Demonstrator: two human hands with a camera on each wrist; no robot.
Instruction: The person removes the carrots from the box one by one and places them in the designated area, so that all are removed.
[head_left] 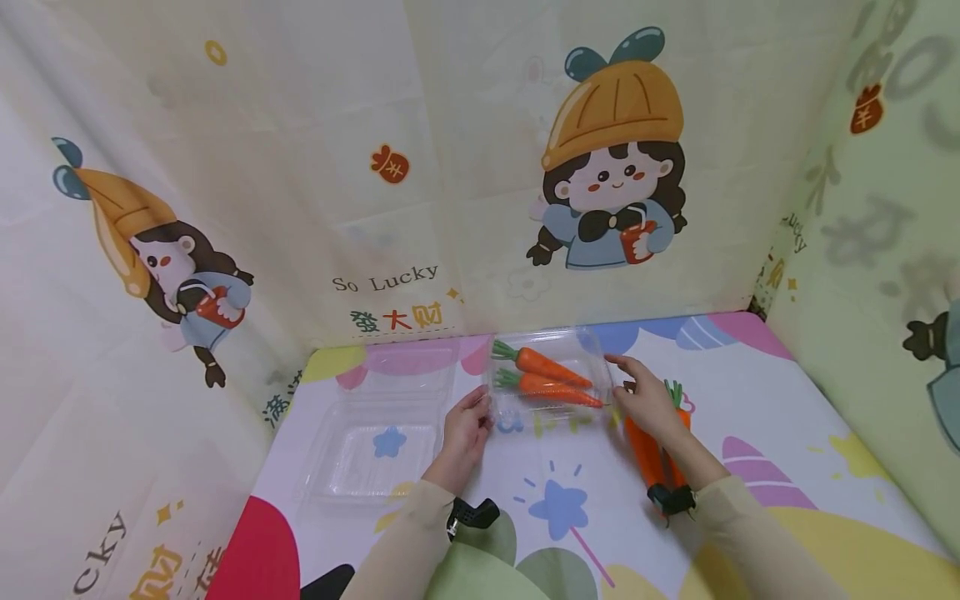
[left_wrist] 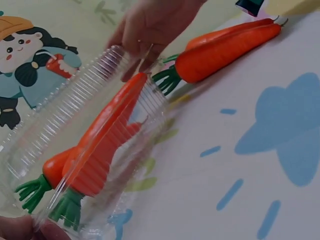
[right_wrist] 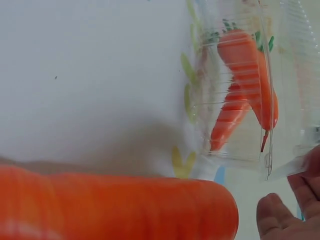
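A clear plastic clamshell box [head_left: 551, 421] holds two orange toy carrots [head_left: 551, 362] with green tops. My left hand [head_left: 463, 437] grips the box's left end, its fingertips showing at the lower left corner in the left wrist view. At the opposite end, my right hand [head_left: 648, 404] holds the corner by its edge, thumb and fingers on either side. Whether the lid is fully fastened is hard to tell through the clear plastic. Beneath the right wrist lie more toy carrots [head_left: 643, 450], partly hidden by the hand; one carrot [right_wrist: 120, 207] looms large in the right wrist view.
Another clear box [head_left: 337, 454] lies opened flat on the left of the table. The table's cloth [head_left: 525, 492] has a colourful print. Printed curtains [head_left: 480, 233] enclose the back and both sides. A wrist camera [head_left: 472, 512] is strapped at the left sleeve.
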